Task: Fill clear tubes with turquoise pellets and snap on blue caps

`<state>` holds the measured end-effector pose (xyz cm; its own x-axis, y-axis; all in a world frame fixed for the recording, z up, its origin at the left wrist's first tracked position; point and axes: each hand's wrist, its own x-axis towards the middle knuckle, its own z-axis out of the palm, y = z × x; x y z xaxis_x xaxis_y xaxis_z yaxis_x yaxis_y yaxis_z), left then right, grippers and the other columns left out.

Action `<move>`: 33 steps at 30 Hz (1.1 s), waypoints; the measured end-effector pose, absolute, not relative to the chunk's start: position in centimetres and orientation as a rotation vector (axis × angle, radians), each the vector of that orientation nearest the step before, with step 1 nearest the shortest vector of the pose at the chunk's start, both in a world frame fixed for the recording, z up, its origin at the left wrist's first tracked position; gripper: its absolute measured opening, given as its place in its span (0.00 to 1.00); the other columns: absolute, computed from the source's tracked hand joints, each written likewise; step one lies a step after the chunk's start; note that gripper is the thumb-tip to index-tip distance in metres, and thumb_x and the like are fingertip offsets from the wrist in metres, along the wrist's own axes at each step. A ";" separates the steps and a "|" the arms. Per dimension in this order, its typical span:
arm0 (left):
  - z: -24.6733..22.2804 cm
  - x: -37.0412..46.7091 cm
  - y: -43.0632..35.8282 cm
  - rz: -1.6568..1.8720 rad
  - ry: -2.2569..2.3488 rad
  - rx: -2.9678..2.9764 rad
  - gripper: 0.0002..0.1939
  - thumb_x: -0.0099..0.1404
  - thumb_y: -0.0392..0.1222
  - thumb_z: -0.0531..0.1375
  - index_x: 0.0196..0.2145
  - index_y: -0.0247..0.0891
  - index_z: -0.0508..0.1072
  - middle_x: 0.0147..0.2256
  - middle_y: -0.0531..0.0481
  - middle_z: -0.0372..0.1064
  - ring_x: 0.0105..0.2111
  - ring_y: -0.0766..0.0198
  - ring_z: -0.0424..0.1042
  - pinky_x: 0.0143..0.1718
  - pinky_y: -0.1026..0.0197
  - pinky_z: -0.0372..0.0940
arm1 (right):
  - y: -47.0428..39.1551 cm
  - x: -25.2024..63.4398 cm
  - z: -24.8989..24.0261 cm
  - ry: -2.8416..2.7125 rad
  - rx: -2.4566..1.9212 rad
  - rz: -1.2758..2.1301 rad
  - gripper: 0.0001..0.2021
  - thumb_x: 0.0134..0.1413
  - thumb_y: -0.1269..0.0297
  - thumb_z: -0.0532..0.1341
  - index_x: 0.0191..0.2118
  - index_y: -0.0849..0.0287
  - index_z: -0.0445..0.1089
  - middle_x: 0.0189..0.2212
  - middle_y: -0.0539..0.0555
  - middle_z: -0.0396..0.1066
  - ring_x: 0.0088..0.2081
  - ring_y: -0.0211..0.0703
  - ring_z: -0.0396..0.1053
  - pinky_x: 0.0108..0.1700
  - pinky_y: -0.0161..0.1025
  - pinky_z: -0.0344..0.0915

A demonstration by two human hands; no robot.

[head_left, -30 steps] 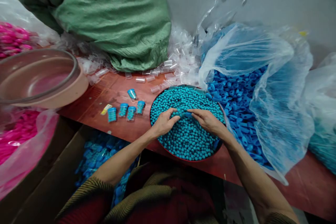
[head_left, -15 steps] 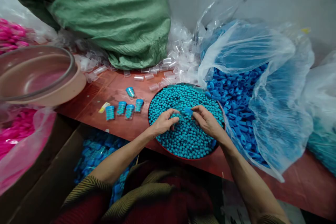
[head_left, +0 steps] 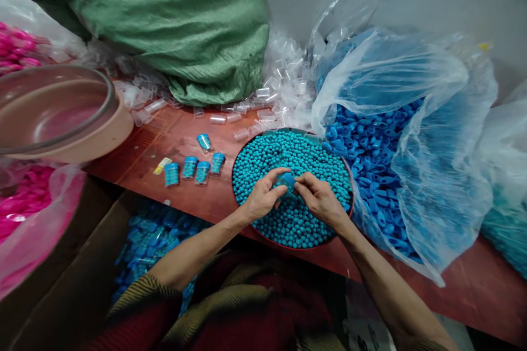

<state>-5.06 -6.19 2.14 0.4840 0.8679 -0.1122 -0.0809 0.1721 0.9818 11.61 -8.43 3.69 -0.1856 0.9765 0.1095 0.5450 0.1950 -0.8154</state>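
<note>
Over round turquoise beads (head_left: 304, 230), the left hand (head_left: 259, 198) grips a small clear plastic container (head_left: 280, 181); the right hand (head_left: 323, 198) pinches its blue plastic lid (head_left: 289, 179), apparently fitting it; pressing calls for alignment.

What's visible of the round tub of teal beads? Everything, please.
The round, red-rimmed tub sits upright on the reddish table, nearly full of small, glossy teal beads. It looks plastic. A translucent bag of blue pieces lies right of it. The left hand and right hand are over the beads; any contact is unclear.
</note>
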 end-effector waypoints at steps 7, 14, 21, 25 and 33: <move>2.2 -4.7 -6.4 0.816 0.870 1.172 0.19 0.60 0.43 0.56 0.49 0.38 0.64 0.25 0.57 0.60 0.15 0.78 0.53 0.14 0.71 0.51 | -9.2 11.3 3.7 -1.845 -1.395 0.768 0.07 0.58 0.63 0.53 0.33 0.55 0.67 0.22 0.48 0.64 0.24 0.37 0.63 0.29 0.34 0.61; 2.3 -6.2 -6.0 0.638 0.733 1.320 0.19 0.63 0.44 0.54 0.51 0.40 0.59 0.24 0.58 0.59 0.16 0.74 0.61 0.17 0.70 0.57 | -7.8 14.0 4.6 -1.478 -1.277 1.363 0.13 0.48 0.61 0.63 0.40 0.58 0.71 0.29 0.49 0.70 0.23 0.34 0.66 0.28 0.35 0.67; 2.7 -5.9 -7.1 0.764 0.870 1.519 0.26 0.64 0.40 0.53 0.60 0.41 0.54 0.31 0.52 0.66 0.24 0.69 0.63 0.27 0.64 0.63 | -9.2 10.6 3.5 -1.627 -1.407 0.810 0.17 0.58 0.58 0.55 0.52 0.54 0.68 0.44 0.57 0.73 0.45 0.49 0.72 0.47 0.48 0.69; 2.9 -5.6 -7.6 0.845 0.912 1.496 0.24 0.63 0.39 0.52 0.57 0.38 0.59 0.39 0.48 0.68 0.35 0.63 0.67 0.39 0.60 0.65 | -10.4 9.5 2.4 -2.010 -1.406 0.538 0.36 0.54 0.53 0.58 0.64 0.62 0.48 0.53 0.68 0.63 0.51 0.59 0.67 0.46 0.53 0.69; 3.1 -5.6 -7.7 0.895 0.882 1.431 0.25 0.62 0.40 0.54 0.57 0.38 0.58 0.41 0.48 0.67 0.33 0.66 0.65 0.40 0.62 0.64 | -10.2 9.0 2.6 -2.109 -1.540 0.318 0.43 0.50 0.49 0.61 0.65 0.67 0.44 0.44 0.69 0.67 0.38 0.59 0.71 0.33 0.51 0.71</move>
